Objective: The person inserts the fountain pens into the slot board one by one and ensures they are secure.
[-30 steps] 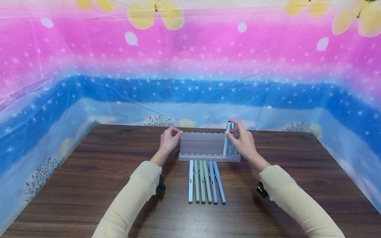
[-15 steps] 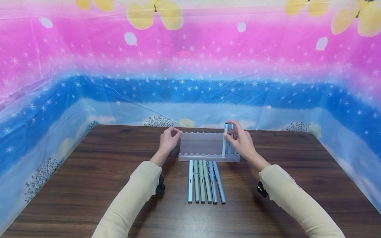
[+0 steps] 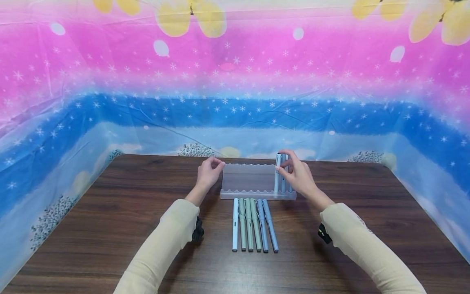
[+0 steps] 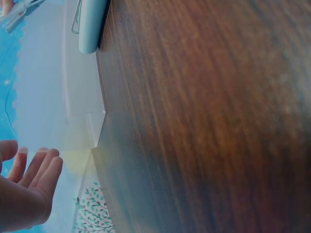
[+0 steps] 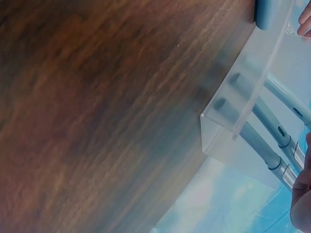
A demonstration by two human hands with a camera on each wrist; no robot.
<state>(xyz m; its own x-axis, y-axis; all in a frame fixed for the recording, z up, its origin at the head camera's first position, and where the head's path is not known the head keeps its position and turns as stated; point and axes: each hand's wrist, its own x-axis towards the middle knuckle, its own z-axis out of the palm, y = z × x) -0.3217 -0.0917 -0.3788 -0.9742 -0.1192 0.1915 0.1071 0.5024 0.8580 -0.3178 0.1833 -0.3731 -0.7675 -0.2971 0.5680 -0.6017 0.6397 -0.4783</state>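
A clear pen rack (image 3: 249, 177) with scalloped edges stands upright on the table. At its top left corner my left hand (image 3: 208, 172) pinches the edge between thumb and fingers. My right hand (image 3: 300, 174) holds a light blue pen (image 3: 277, 179) near its cap, upright in the rack's right part. Two darker blue pens stand to its right, partly behind the fingers; the right wrist view shows one blue pen (image 5: 260, 145) and its neighbour (image 5: 272, 121) with their lower ends in the rack's trough. The left wrist view shows the left hand (image 4: 31, 189) by the rack's end.
In front of the rack several capped pens lie side by side on the brown wooden table (image 3: 147, 179): a light blue pen (image 3: 235, 224), green pens (image 3: 250, 224) and blue pens (image 3: 270, 224). A patterned cloth (image 3: 235, 110) hangs behind and around the table.
The light blue pen in my right hand has shifted slightly left and down and stands more upright in the rack. My left hand stays at the rack's corner.
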